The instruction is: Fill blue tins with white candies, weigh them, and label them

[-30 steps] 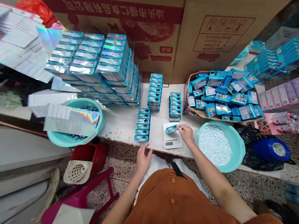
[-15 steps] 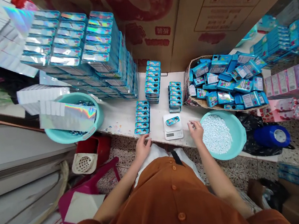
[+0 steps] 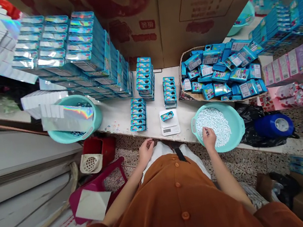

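My right hand [image 3: 209,138] is over the near-left part of the white pellets [image 3: 219,123] in a turquoise basin [image 3: 238,137]; its fingers are pinched together, and what they hold is too small to name. My left hand [image 3: 146,151] rests at the table edge by my lap with its fingers apart, holding nothing. A small blue box [image 3: 167,116] lies on the white scale [image 3: 170,130]. Left of the scale stands a short row of blue boxes [image 3: 137,114], and behind it another row [image 3: 170,91].
A carton of loose blue boxes [image 3: 224,72] stands behind the basin. Tall wrapped stacks [image 3: 84,51] and a second turquoise basin [image 3: 98,122] with card sheets on it are at the left. A large cardboard box [image 3: 174,32] rises at the back.
My right hand has moved right, from the gap beside the scale to over the pellets, and its fingers have closed. My left hand has hardly moved. The view has shifted slightly.
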### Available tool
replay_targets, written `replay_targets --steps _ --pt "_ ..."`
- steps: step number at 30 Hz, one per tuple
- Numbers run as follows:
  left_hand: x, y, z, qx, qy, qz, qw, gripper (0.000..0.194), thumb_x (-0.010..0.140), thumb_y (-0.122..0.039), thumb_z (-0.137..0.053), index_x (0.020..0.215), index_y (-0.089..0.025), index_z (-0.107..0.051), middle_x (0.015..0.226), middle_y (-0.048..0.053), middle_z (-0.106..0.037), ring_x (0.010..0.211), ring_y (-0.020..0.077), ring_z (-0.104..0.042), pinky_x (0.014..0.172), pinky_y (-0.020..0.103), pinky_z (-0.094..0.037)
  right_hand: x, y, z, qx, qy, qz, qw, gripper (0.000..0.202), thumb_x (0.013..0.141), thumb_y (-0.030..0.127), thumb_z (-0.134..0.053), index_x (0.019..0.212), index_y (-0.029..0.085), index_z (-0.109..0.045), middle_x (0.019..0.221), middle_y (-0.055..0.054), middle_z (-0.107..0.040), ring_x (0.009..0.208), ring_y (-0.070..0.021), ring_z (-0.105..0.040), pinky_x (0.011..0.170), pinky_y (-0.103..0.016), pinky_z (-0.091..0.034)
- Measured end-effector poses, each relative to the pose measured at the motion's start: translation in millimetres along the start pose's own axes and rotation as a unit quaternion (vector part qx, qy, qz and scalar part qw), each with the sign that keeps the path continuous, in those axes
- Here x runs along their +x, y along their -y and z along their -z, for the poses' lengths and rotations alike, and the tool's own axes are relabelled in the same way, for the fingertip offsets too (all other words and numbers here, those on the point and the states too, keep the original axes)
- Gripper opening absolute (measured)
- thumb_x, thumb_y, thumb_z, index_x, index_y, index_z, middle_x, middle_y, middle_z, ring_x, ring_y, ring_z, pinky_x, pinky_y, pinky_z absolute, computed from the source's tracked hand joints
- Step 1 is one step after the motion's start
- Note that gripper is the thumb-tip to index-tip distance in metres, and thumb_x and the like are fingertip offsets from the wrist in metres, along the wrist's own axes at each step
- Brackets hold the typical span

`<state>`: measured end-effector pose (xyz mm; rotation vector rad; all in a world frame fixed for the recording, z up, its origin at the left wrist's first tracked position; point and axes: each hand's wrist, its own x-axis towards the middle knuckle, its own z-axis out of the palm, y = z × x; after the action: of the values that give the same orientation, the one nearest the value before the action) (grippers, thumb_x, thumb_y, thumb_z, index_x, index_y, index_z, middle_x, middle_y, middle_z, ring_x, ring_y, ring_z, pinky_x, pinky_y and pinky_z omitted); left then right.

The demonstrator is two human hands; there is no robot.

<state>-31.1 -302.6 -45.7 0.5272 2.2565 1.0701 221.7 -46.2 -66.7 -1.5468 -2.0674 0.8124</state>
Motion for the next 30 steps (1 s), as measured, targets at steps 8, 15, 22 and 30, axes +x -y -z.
replay_targets --steps 8,15,22,30 --pt "-33 5 -40.8 0.0 -0.014 0.019 1.0 0.026 0.081 -0.036 -0.055 0.098 -0.018 -0.062 0.089 0.007 -0.069 0.083 0.0185 -0.065 0.081 0.036 -0.053 4 -26 15 -0.011 0.069 0.017 0.997 0.032 0.087 0.036 -0.042 0.09 0.016 -0.067 0.086 -0.008 -0.062 0.071 -0.0162 -0.053 0.074 -0.03 -0.043" --pt "-68 19 -72.9 -0.033 -0.033 0.07 0.996 0.028 0.079 -0.037 -0.056 0.099 -0.018 -0.061 0.091 0.007 -0.069 0.084 0.0185 -0.065 0.083 0.036 -0.052 20 -46 22 -0.015 0.1 0.067 0.993 0.031 0.086 0.033 -0.042 0.095 0.015 -0.066 0.1 -0.01 -0.057 0.075 -0.0157 -0.055 0.076 -0.031 -0.046" --pt "-118 6 -61.2 -0.022 -0.088 0.112 0.99 0.025 0.078 -0.034 -0.057 0.093 -0.017 -0.063 0.092 0.007 -0.069 0.087 0.0182 -0.064 0.084 0.034 -0.05 51 -28 -1 0.015 0.12 0.186 0.975 0.029 0.086 0.031 -0.043 0.096 0.016 -0.065 0.102 -0.011 -0.056 0.099 -0.0213 -0.052 0.091 -0.038 -0.042" --pt "-127 9 -36.4 0.04 -0.096 0.102 0.989 0.021 0.081 -0.027 -0.053 0.096 -0.016 -0.063 0.095 0.008 -0.069 0.09 0.0188 -0.063 0.086 0.035 -0.049 35 14 -36 0.093 0.04 0.239 0.966 0.029 0.087 0.032 -0.047 0.096 0.013 -0.066 0.101 -0.014 -0.059 0.101 -0.0239 -0.054 0.094 -0.041 -0.041"
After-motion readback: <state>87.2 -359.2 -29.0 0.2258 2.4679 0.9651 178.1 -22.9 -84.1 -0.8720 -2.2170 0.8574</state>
